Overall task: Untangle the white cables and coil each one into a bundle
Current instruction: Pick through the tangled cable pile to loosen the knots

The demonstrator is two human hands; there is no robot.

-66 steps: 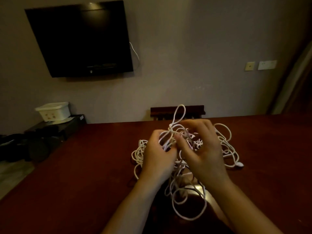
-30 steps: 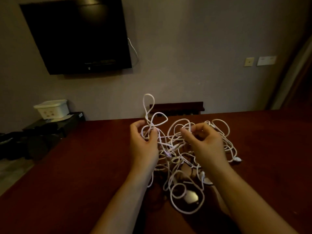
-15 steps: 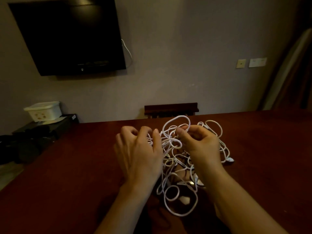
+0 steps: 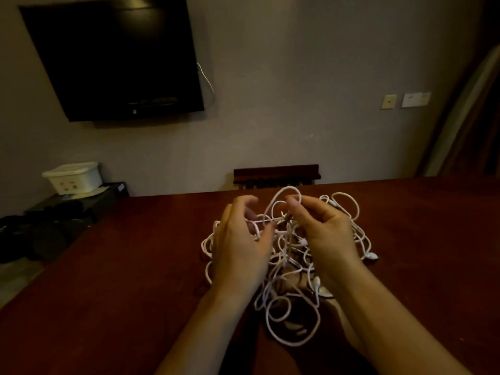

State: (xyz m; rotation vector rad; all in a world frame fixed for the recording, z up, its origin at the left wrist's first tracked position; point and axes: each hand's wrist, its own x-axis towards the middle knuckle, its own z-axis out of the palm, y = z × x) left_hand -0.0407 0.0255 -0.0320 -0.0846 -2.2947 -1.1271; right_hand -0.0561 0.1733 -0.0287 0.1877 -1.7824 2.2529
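While the right hand (image 4: 328, 236) pinches a loop, left hand (image 4: 240, 250) fingers curl loosely over the tangled white cables (image 4: 286, 266), centre frame; nothing coiled yet.

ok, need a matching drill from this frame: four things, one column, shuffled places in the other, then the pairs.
Things:
1. white cables
2. television
3. white tub
4. right hand

Places:
A. mounted on the wall, upper left
B. pinching a raised loop atop the tangle
C. heaped in a tangle on the red-brown table
D. on a dark low stand, far left

Pairs: 1-C, 2-A, 3-D, 4-B
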